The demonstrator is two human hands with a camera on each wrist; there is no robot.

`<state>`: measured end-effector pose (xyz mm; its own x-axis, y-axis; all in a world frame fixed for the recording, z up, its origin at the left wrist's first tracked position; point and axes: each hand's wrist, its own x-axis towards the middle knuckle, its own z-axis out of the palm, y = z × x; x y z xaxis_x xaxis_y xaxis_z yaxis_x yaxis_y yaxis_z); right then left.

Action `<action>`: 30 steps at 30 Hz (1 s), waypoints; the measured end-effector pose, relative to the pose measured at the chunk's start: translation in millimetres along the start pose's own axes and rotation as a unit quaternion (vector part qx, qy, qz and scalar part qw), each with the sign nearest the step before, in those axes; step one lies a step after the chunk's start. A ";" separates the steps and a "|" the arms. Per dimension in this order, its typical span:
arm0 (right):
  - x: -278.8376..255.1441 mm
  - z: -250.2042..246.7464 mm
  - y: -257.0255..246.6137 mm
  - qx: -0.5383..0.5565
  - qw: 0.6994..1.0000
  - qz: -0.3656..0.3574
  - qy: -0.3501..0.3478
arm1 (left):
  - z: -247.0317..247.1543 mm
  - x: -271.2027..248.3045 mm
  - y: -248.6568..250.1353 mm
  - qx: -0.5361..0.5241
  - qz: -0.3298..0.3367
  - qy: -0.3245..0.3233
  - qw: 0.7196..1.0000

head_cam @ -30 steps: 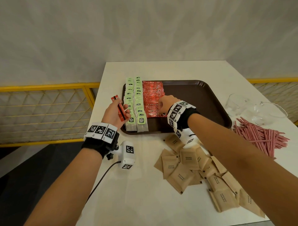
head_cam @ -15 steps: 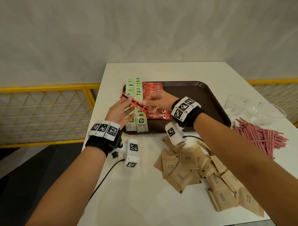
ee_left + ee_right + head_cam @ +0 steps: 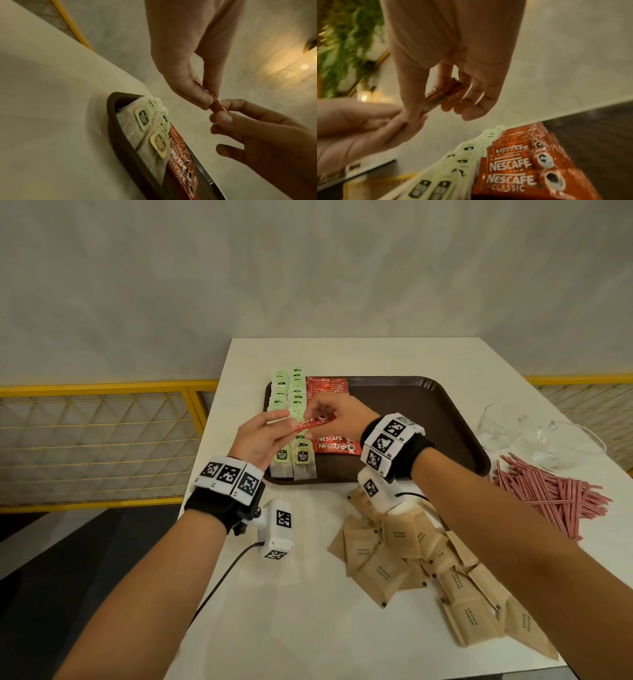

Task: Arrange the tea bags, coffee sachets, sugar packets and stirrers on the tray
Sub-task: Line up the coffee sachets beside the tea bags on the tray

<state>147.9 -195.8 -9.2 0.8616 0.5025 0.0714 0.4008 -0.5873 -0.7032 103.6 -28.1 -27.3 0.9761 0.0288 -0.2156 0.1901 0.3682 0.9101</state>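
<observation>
Both hands met above the tray's (image 3: 428, 419) left part. The left hand (image 3: 262, 440) held a few red coffee sachets (image 3: 310, 424) between thumb and fingers, and the right hand (image 3: 337, 414) pinched the free end of one of them between thumb and forefinger; its other fingers hung loosely curled. In the judgement of this legend, one sachet was being drawn off for placing.

Done, as far as shown: two overlapping columns of tea bags (image 3: 291, 419) lay along the tray's left edge, green tags upward. Beside them, touching, ran a shingled column of sachets (image 3: 334, 445), its nearest one short of the tray's near rim.

Left to do: the held sachets remained unplaced. The brown sugar packets (image 3: 404, 553) lay in a loose heap on the table (image 3: 308, 611), near the tray but off it. The pink stirrers (image 3: 548, 494) lay in a pile on the table to the right, also off the tray. The tray's right half was bare. Two glass cups (image 3: 534, 436) stood beyond the stirrers. By this reckoning, the task stood roughly half done.
</observation>
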 end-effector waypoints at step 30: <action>1.1 -8.3 53.5 -0.149 0.953 0.246 -0.100 | -52.0 26.1 -12.8 0.343 -0.140 0.074 0.926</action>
<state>172.9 -231.9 -40.9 0.9036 0.2132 -0.3717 0.0600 -0.9218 -0.3830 121.2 16.2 -62.9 0.8633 0.1669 -0.4763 0.5047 -0.2954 0.8112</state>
